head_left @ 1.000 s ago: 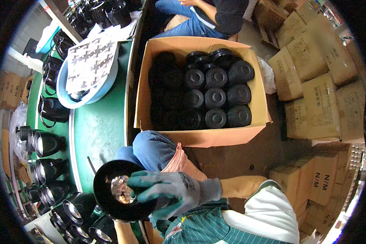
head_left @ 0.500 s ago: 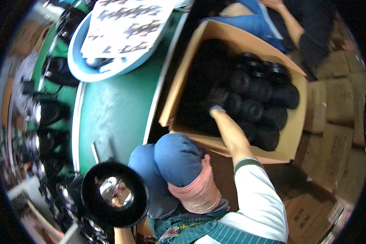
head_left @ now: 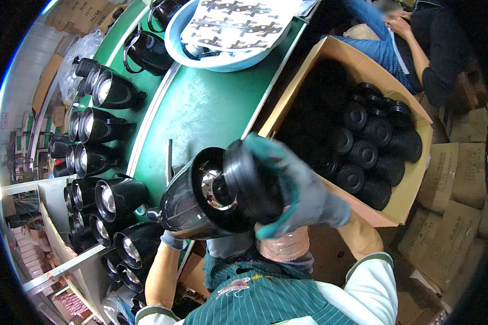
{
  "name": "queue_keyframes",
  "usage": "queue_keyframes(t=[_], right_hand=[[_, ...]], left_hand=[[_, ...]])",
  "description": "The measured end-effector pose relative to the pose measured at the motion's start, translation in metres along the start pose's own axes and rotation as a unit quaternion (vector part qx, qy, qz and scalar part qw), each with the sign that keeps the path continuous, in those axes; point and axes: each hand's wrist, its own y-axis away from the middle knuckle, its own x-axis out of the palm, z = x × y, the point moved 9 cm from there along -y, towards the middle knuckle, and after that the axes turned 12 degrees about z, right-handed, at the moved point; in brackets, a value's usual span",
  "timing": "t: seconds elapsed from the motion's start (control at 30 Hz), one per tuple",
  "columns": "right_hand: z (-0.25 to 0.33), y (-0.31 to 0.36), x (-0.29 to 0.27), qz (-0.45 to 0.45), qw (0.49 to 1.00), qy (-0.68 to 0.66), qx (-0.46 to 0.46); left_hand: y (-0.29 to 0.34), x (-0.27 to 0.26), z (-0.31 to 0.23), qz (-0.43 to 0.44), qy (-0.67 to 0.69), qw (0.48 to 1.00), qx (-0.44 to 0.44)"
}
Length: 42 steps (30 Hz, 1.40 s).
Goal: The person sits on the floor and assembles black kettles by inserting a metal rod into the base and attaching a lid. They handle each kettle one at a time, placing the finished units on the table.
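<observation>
Black jug (head_left: 183, 205), one: tilted, beside edge of green counter (head_left: 211, 111), shiny-lined mouth turned toward right. Right grip (head_left: 301, 189), gloved: curled round ribbed black lid (head_left: 255, 181), blurred, held across part of jug mouth; contact cannot be told. Left grip (head_left: 173, 240): mostly hidden behind jug, only cuff clear, closure cannot be told. Blue basin (head_left: 222, 64) on counter. Carton (head_left: 422, 129) of black lids (head_left: 363, 154), right.

Lids (head_left: 363, 153) sit in the carton (head_left: 404, 187), right of the pitcher (head_left: 181, 201).
</observation>
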Motion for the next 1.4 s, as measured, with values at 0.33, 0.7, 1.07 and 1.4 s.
queue_keyframes(t=[0.33, 0.7, 1.07, 1.4], right_hand=[[0.043, 0.032, 0.096, 0.037, 0.956, 0.283, -0.061], [-0.026, 0.097, 0.085, -0.041, 0.974, 0.153, 0.16], [0.013, 0.033, 0.105, -0.05, 0.993, 0.064, 0.082], [0.039, 0.022, 0.122, 0.017, 0.979, 0.192, 0.058]], left_hand=[[0.077, 0.017, -0.028, 0.064, -0.032, 0.996, 0.062], [0.184, 0.099, -0.176, -0.101, -0.657, 0.584, 0.466], [0.153, 0.034, -0.147, -0.159, -0.415, 0.807, 0.389], [0.113, -0.01, -0.065, -0.044, -0.125, 0.963, 0.236]])
